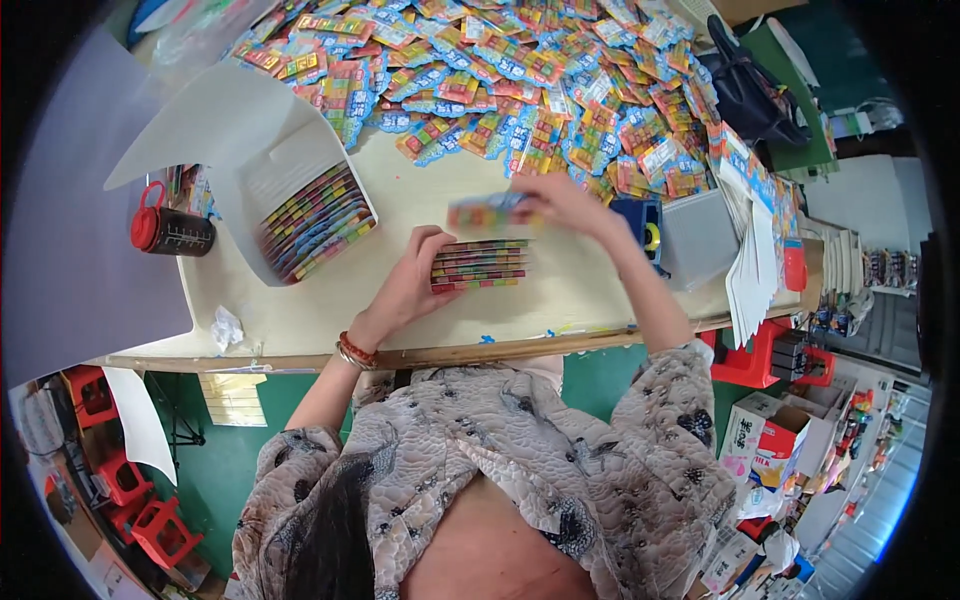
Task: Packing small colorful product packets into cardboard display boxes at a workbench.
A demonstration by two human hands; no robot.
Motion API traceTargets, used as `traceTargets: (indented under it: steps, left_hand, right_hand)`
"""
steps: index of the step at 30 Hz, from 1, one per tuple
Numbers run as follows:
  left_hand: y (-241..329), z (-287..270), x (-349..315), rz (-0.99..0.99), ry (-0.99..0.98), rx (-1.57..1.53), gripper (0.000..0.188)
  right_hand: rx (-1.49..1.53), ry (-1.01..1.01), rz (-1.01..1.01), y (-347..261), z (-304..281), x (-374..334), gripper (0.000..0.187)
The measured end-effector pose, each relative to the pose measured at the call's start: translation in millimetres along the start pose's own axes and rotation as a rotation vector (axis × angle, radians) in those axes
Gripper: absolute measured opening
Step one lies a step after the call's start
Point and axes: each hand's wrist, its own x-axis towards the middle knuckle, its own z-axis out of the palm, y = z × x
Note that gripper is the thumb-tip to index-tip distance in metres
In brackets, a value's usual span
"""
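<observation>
Blouse (pixel 440 420) cut off — right hand (pixel 563 204) holds blurred packet (pixel 482 214).

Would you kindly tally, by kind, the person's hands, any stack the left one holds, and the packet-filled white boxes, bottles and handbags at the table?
Hands: 2 (left hand, right hand)
Stack of packets: 1
White box: 1
Bottle: 1
Handbag: 1
Total: 6
</observation>
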Motion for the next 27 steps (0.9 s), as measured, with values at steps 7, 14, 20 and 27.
traceTargets:
  steps: [7, 14, 20, 27]
  left_hand:
    - [16.2, -7.7, 6.8, 0.214, 0.14, 0.513, 0.093]
    - [10.6, -6.1, 13.3, 0.053, -0.089, -0.025, 0.077]
    - [12.2, -7.8, 6.8, 0.042, -0.05, -0.03, 0.073]
    - [10.1, -5.2, 7.4, 0.096, -0.047, 0.074, 0.078]
  right_hand:
    - [0.25, -0.29, 0.066, -13.0, -17.8, 13.1, 0.02]
    - [-0.752, -0.036, 0.818, 103.9, -142.2, 0.3, 0.061]
    - [-0.681, 0.193, 0.869, 80.6, -94.0, 21.2, 0.095]
    - [-0.235, 0.574, 0.375, 26.9, -65.7, 21.1, 0.043]
